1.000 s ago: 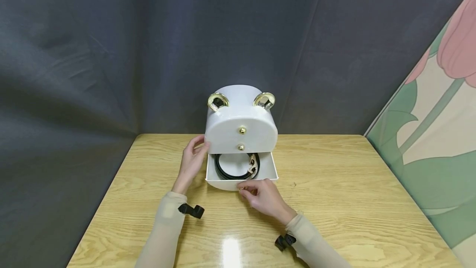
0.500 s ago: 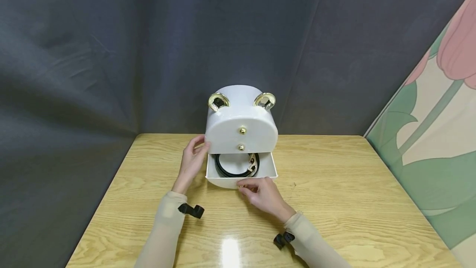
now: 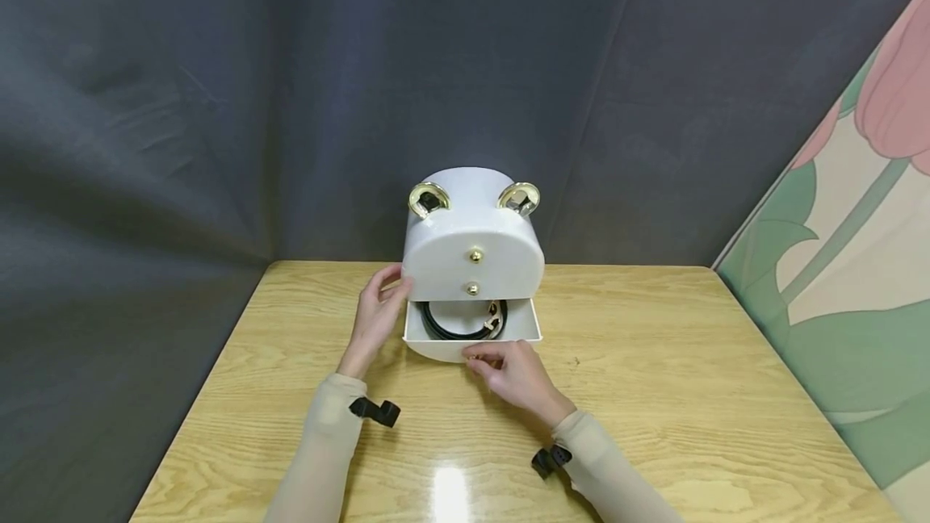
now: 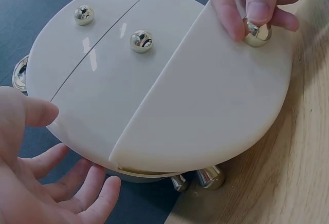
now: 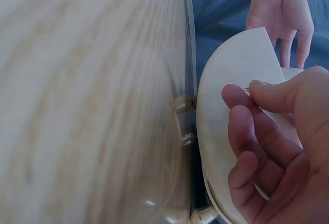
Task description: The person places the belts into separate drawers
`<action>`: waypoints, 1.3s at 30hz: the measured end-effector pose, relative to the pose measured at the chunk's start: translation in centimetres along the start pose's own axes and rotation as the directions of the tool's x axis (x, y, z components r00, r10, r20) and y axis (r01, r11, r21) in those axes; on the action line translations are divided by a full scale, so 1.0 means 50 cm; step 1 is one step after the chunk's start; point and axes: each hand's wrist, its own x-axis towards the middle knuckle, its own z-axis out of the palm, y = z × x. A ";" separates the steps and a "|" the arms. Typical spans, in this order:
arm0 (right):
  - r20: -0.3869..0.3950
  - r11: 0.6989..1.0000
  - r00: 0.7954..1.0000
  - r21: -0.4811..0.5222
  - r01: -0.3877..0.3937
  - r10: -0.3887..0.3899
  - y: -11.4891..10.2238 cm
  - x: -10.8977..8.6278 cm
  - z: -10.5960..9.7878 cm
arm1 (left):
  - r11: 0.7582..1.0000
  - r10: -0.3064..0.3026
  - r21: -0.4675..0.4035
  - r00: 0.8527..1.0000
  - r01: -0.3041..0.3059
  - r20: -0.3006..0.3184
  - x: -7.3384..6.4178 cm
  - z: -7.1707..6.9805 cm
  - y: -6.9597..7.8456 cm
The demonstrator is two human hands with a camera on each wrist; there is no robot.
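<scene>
A rounded white drawer box (image 3: 472, 220) with two gold ear-like rings stands at the back of the table, its bottom drawer (image 3: 429, 351) partly pulled out. Inside that drawer lies a coiled black belt (image 3: 438, 332) with a gold buckle. My right hand (image 3: 519, 378) pinches the gold drawer knob (image 4: 257, 35) between thumb and index finger, the other fingers bent beneath. At the box's left side my left hand (image 3: 374, 317) rests with fingertips against the wall, fingers spread and loosely bent in the left wrist view. Two upper knobs (image 3: 475, 256) sit on the drawers above.
A wooden table (image 3: 654, 394) lies under everything. Directly behind the box hangs a dark grey curtain (image 3: 465, 63). A tulip-patterned cloth (image 3: 857, 248) borders the table on the right. Gold feet (image 4: 209, 178) show under the box in the left wrist view.
The bottom drawer has slid a little further into the box, with my right hand moving along on its knob. The belt shows slightly less. My left hand stays in place.
</scene>
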 end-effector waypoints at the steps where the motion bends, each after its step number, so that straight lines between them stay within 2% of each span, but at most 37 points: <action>1: 0.000 1.000 1.000 0.001 -0.006 0.006 0.001 0.001 0.000 | 1.000 0.003 0.004 1.000 -0.003 -0.001 0.000 0.000 -0.001; 18: -0.014 0.998 0.998 0.006 -0.060 0.060 -0.007 0.020 -0.005 | 1.000 0.002 0.001 1.000 -0.002 -0.010 -0.002 0.005 0.000; 26: -0.047 0.995 0.994 -0.005 -0.100 0.099 -0.009 0.031 -0.001 | 1.000 0.017 0.025 1.000 -0.017 -0.013 -0.002 0.004 -0.002; 39: -0.138 0.993 0.984 -0.037 -0.114 0.108 -0.002 0.050 0.014 | 0.999 0.025 0.025 1.000 -0.025 -0.002 -0.003 0.002 -0.001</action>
